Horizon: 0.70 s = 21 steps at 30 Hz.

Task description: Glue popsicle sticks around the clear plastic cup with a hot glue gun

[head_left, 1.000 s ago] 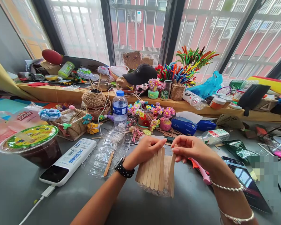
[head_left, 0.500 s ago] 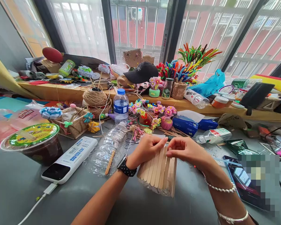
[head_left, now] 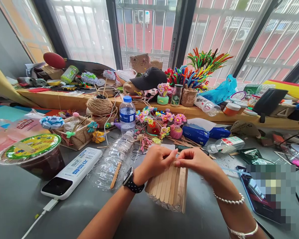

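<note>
A row of flat wooden craft sticks (head_left: pixel 164 186) lies side by side over a piece of clear plastic (head_left: pixel 170 206), which shows at the lower end. My left hand (head_left: pixel 157 162) is closed round the upper end of this piece, its thumb on top. From the other side my right hand (head_left: pixel 195 161) pinches at the top of one craft stick, close to my left thumb. Its fingertips partly hide what they grip. Left of my watch lies a clear plastic bottle (head_left: pixel 107 162) with a loose wooden stick (head_left: pixel 116 175) at it.
A lidded cup (head_left: pixel 37 162) and a white power bank (head_left: pixel 72 174) with a cable stand at the left. Behind are a water bottle (head_left: pixel 127 114), twine (head_left: pixel 101 108), fluffy flowers (head_left: pixel 164 119) and tissue packs (head_left: pixel 195 132). A phone (head_left: pixel 257 192) lies at the right.
My right fingertips have shifted slightly left and down along the stick tops, nearer to my left thumb. My left hand keeps its hold. The view has tilted a little.
</note>
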Motion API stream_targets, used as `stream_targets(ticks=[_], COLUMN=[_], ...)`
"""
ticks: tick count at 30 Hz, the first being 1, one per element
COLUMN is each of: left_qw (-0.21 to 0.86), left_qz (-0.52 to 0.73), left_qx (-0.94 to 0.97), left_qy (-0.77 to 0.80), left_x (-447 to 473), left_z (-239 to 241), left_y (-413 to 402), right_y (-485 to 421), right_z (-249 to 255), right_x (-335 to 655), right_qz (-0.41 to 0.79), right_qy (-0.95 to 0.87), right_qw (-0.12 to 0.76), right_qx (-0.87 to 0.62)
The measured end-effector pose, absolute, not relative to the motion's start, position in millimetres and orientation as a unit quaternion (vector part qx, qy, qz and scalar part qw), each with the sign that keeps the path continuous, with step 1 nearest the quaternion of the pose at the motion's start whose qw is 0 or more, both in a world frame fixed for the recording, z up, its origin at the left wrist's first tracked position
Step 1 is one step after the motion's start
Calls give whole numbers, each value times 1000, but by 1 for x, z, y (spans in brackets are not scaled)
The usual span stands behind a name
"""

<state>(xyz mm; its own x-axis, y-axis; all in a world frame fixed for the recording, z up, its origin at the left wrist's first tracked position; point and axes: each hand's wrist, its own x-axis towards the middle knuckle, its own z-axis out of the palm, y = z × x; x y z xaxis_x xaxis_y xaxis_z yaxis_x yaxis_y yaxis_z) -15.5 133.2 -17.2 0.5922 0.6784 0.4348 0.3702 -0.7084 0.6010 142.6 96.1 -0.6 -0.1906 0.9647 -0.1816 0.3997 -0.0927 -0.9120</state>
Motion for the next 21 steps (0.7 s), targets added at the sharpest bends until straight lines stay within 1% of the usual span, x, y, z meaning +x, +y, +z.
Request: stream_targets(ticks=[9,21], left_qw=[179,211], left_qz=[331,328], left_qx=[873,866], left_qy=[311,313], left_x=[-16,-15], left_z=[-15,-15], left_y=[131,132], right_y=[98,97], right_z=[-9,-9], right_x=[142,144], right_qz=[499,524], right_qy=[-592,-584], right_qw=[312,322], right_qx=[-550,-530])
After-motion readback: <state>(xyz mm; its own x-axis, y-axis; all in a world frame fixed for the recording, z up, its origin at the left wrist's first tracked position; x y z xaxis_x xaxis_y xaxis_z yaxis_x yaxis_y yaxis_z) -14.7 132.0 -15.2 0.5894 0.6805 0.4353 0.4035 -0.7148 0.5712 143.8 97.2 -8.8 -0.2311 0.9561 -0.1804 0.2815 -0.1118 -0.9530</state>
